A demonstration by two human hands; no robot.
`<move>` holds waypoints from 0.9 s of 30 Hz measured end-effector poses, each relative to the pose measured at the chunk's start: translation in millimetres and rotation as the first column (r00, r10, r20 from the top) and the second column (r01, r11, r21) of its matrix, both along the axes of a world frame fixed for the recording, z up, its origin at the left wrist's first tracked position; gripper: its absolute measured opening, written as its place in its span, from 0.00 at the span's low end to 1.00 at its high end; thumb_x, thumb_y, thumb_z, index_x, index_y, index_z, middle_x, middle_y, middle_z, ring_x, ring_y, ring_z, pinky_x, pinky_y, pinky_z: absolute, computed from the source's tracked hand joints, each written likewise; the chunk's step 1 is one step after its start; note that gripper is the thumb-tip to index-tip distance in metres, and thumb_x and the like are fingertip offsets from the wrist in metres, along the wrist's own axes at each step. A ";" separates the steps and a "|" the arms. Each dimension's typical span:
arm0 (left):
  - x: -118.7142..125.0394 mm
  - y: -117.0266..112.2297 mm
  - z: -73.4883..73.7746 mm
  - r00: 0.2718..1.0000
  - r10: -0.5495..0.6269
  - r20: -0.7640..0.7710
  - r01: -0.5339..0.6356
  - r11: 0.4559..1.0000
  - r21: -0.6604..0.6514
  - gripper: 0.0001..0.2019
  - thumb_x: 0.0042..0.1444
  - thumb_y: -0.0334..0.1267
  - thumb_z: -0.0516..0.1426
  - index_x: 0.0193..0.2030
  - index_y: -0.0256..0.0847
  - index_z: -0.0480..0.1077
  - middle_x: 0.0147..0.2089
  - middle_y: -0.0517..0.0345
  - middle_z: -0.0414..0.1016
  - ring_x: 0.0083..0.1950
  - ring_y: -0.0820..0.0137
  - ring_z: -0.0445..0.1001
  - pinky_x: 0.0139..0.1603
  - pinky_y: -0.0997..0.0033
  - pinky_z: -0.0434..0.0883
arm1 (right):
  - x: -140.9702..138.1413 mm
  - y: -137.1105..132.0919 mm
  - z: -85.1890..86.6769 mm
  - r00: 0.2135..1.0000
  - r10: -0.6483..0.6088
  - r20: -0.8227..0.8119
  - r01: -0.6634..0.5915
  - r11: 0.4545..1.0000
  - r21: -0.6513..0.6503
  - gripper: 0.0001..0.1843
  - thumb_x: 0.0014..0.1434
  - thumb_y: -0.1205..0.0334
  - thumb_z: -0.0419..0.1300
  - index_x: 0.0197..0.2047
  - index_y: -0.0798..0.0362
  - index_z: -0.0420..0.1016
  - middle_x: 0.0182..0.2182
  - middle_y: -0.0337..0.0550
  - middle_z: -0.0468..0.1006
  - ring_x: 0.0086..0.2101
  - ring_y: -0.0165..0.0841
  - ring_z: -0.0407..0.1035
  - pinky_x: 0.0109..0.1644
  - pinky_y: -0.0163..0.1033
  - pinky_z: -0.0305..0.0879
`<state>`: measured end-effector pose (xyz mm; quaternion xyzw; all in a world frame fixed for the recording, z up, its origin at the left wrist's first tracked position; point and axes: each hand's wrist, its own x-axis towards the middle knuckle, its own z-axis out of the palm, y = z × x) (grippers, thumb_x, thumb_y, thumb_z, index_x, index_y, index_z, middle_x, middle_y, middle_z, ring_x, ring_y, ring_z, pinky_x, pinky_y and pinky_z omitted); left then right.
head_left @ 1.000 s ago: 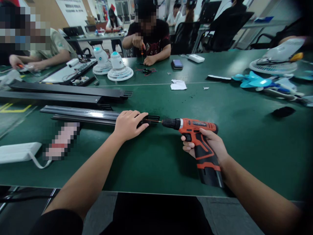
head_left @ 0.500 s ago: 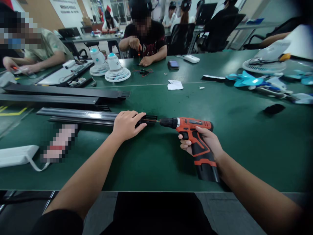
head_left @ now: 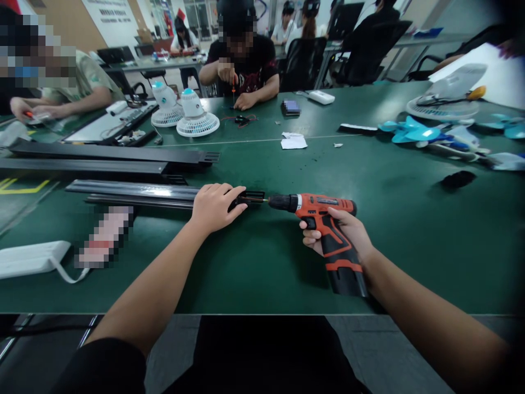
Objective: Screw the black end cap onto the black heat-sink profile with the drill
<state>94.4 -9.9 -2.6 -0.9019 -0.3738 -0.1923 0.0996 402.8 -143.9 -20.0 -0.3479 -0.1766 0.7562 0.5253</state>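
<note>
My right hand (head_left: 348, 232) grips an orange and black cordless drill (head_left: 328, 207) by its handle, a finger by the trigger. The drill lies level, its chuck (head_left: 283, 202) pointing left. Its bit reaches the slotted right end (head_left: 256, 198) of a long black metal profile (head_left: 143, 190); whether bit and part touch, I cannot tell. My left hand (head_left: 215, 208) wraps over the profile near that end and holds it to the green table. Under the palm, the held section is hidden. Along the near side of the profile lies a second thin black strip (head_left: 135, 202).
More black profiles (head_left: 102, 166) lie beyond on the left. A phone (head_left: 104, 238) and a white power strip (head_left: 33, 258) are at the near left. Two small white fans (head_left: 197, 117) stand farther back. Blue fan blades (head_left: 414, 131) sit at the right. Across the table, a person (head_left: 244, 60) holds a screwdriver.
Hands, drill and profile keep almost the same places. The whole view has shifted slightly. At the far right, a person's arm has drawn back from the white sheet.
</note>
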 end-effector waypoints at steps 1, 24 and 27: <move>0.0 0.0 -0.1 1.000 -0.001 0.001 0.001 1.000 -0.002 0.23 0.71 0.55 0.53 0.64 0.48 0.74 0.51 0.51 0.82 0.52 0.56 0.79 0.56 0.52 0.69 | 0.3 0.2 -0.5 1.000 0.003 0.000 -0.003 1.000 0.001 0.22 0.62 0.50 0.62 0.56 0.50 0.72 0.39 0.50 0.81 0.26 0.33 0.66 0.33 0.44 0.73; 0.4 -0.5 -0.6 1.000 -0.005 0.011 0.005 1.000 0.020 0.23 0.71 0.55 0.53 0.63 0.47 0.75 0.50 0.51 0.82 0.51 0.56 0.79 0.55 0.52 0.70 | -0.5 0.1 2.1 0.999 -0.011 -0.041 0.010 0.999 -0.033 0.22 0.61 0.52 0.62 0.55 0.51 0.73 0.37 0.49 0.82 0.25 0.33 0.66 0.32 0.44 0.72; 0.6 -0.7 -0.2 1.000 -0.003 0.010 0.003 1.000 0.020 0.23 0.71 0.55 0.53 0.63 0.46 0.75 0.50 0.51 0.82 0.51 0.56 0.79 0.55 0.52 0.70 | -0.6 0.1 2.2 0.998 -0.020 -0.058 0.018 0.999 -0.035 0.22 0.60 0.53 0.63 0.55 0.53 0.73 0.37 0.50 0.82 0.25 0.33 0.66 0.32 0.43 0.72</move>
